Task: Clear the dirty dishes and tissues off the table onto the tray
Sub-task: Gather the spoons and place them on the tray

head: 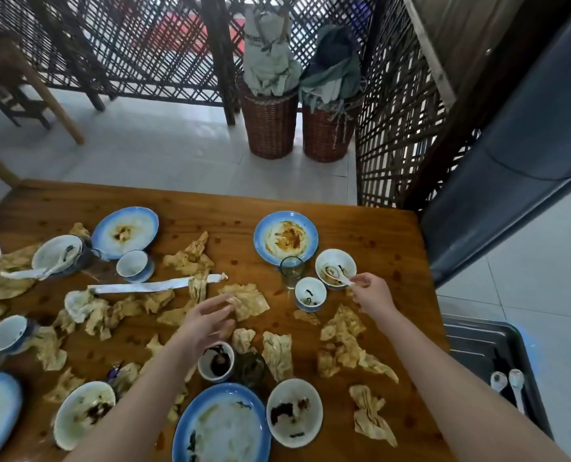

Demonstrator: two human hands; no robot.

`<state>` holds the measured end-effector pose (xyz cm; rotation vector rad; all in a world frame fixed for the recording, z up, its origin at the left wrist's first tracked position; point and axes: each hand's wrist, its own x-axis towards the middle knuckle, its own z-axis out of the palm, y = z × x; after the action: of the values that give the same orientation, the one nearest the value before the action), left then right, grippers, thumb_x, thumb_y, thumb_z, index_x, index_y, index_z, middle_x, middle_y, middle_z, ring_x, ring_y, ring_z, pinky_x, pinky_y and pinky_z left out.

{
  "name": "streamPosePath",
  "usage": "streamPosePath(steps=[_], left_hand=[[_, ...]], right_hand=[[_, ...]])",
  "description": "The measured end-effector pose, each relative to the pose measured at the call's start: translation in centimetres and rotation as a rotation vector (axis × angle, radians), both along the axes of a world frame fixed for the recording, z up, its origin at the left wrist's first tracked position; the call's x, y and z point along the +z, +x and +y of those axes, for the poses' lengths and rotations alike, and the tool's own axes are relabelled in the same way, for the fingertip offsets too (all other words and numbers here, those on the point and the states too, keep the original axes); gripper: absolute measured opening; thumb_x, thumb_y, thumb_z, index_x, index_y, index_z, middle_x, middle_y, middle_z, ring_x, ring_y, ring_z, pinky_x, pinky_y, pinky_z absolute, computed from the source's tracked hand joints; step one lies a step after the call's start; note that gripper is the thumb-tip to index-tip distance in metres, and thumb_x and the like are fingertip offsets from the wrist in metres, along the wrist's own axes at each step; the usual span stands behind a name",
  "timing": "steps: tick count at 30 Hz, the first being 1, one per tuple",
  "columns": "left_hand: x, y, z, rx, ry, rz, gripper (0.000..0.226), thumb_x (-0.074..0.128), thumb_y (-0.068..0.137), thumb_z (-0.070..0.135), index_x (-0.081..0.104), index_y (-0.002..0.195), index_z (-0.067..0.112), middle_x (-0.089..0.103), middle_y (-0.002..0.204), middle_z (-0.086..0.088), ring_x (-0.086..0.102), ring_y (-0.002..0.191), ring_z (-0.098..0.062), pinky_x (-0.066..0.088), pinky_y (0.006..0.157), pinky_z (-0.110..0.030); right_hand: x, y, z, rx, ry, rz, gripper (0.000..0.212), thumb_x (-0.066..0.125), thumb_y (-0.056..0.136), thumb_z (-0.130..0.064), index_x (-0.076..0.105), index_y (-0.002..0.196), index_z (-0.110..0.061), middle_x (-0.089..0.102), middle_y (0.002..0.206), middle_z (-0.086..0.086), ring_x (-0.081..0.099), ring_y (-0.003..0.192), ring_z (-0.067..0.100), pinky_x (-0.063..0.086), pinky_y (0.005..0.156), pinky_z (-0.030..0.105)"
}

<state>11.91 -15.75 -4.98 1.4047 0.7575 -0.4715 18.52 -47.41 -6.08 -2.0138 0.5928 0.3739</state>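
My right hand (370, 292) pinches the handle of a white spoon (339, 275) that lies in a small white bowl (340, 260) at the table's far right. My left hand (207, 320) hovers with loose fingers over the middle, its fingertips touching a crumpled brown tissue (249, 300). Dirty blue-rimmed plates (285, 236) (126, 231), bowls (294, 411), cups (310, 294) and a small glass (291, 271) are spread over the wooden table (360, 225), with several brown tissues between them. A dark tray (477, 345) with two white spoons (509, 383) sits low beside the table's right edge.
Two wicker baskets (271, 128) (325, 138) with cloth stand on the tiled floor beyond the table. A lattice screen (397, 128) rises at the back and right. White chopstick wrappers (144, 287) lie on the table. Wooden chair legs (54, 101) stand at the far left.
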Motion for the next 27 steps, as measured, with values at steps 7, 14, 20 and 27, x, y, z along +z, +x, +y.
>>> streamPosePath(steps=[7, 14, 20, 27], left_hand=[[0.2, -1.3, 1.8, 0.065, 0.027, 0.009, 0.031, 0.066, 0.088, 0.011, 0.063, 0.114, 0.025, 0.068, 0.11, -0.003, 0.066, 0.1, -0.024, 0.053, 0.074, -0.033], [1.8, -4.8, 3.0, 0.118, 0.043, -0.022, 0.031, 0.067, 0.088, 0.013, 0.063, 0.116, 0.023, 0.068, 0.111, -0.007, 0.064, 0.103, -0.027, 0.051, 0.08, -0.036], [3.8, -7.5, 6.9, 0.203, 0.086, -0.042, 0.024, 0.067, 0.088, 0.016, 0.065, 0.11, 0.025, 0.07, 0.108, -0.002, 0.064, 0.1, -0.022, 0.051, 0.079, -0.035], [4.3, -7.4, 14.1, 0.27, 0.066, -0.045, 0.024, 0.069, 0.087, 0.013, 0.065, 0.108, 0.024, 0.067, 0.113, -0.005, 0.064, 0.104, -0.025, 0.051, 0.094, -0.041]], right_hand=[[-0.6, 1.3, 0.8, -0.101, 0.11, 0.022, 0.014, 0.055, 0.094, -0.01, 0.067, 0.1, -0.013, 0.065, 0.098, 0.005, 0.06, 0.075, 0.01, 0.041, 0.051, 0.02], [1.6, 0.3, 2.2, -0.174, 0.257, -0.064, 0.013, 0.058, 0.093, -0.011, 0.067, 0.093, -0.02, 0.063, 0.09, -0.002, 0.062, 0.08, 0.011, 0.045, 0.055, 0.022], [3.4, -0.7, 7.5, -0.042, 0.291, -0.095, 0.012, 0.059, 0.092, -0.011, 0.067, 0.1, -0.016, 0.064, 0.092, 0.0, 0.063, 0.081, 0.013, 0.048, 0.058, 0.024], [4.9, -2.2, 16.1, 0.123, 0.316, -0.084, 0.012, 0.061, 0.092, -0.018, 0.067, 0.088, -0.028, 0.068, 0.091, -0.007, 0.064, 0.08, 0.009, 0.049, 0.062, 0.025]])
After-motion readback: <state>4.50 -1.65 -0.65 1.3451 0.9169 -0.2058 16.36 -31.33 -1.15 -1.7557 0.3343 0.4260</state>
